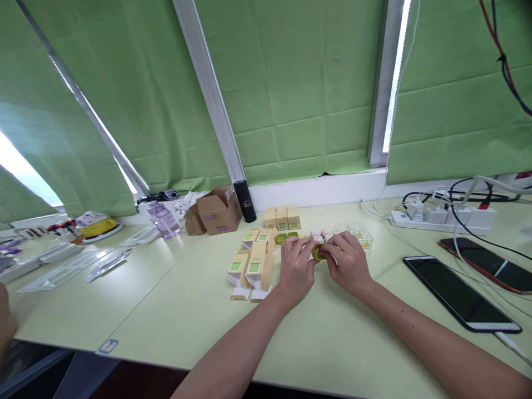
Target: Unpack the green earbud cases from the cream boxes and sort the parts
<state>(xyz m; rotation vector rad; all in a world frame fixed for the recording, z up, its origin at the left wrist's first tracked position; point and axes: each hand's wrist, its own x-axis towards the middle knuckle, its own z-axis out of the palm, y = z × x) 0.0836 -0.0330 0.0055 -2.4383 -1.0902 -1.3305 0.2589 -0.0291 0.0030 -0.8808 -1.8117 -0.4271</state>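
Both my hands meet over the table, their fingers pinched on a small olive-green piece, perhaps a little case or cap (318, 252). My left hand (297, 263) grips it from the left, my right hand (346, 261) from the right. Fingers hide much of it. Just beyond lie green square containers (286, 237) and several small pale pink pieces (319, 235). Behind my right hand sits a clear plastic tray (366, 239) with small yellow bits in it. Left of my left hand lie several cream cartons (258, 261) with green labels, the nearer ones with open flaps.
Three closed cartons (282, 217) stand at the back beside a black cylinder (245, 201) and an opened cardboard box (220, 210). Phones (461, 291) with cables and a power strip (444, 219) occupy the right. A purple-tinted bottle (163, 220) stands left; another person's hand (5, 318) shows at the left edge.
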